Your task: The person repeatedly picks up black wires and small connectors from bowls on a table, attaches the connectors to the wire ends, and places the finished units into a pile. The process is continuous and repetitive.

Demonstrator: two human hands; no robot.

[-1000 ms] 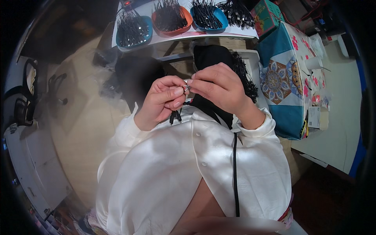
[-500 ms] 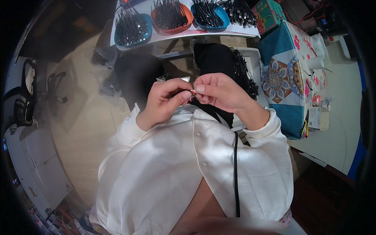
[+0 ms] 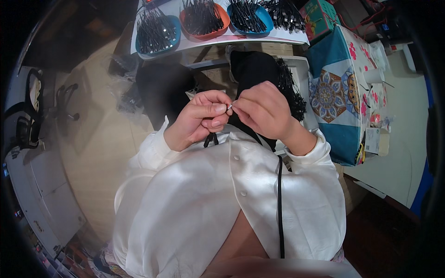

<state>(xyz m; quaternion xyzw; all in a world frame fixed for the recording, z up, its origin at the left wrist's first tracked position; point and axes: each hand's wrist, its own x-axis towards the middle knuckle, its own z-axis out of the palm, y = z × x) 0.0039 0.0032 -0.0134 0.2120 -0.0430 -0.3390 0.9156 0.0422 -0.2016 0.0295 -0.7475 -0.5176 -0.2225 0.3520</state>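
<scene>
Hands: left hand point(image 3: 200, 118) and right hand point(image 3: 260, 110) pinch one small silvery cable end point(image 3: 230, 106) at chest | change: fingertips closer than before, black cable point(image 3: 211, 139) dangling | bowls point(image 3: 204, 18) on desk point(image 3: 194, 42) untouched

A glossy white satin shirt point(image 3: 199, 204) is worn, seen from above, with long loose sleeves gathered into cuffs at both wrists. A placket with small white buttons point(image 3: 240, 192) is set down the front, and soft folds and bright highlights are shown across the cloth. A thin black cord point(image 3: 279, 208) is seen hanging straight down the right side of the chest. The left hand point(image 3: 200, 119) and the right hand point(image 3: 263, 110) are bare, with no gloves, rings or watch to be made out
</scene>
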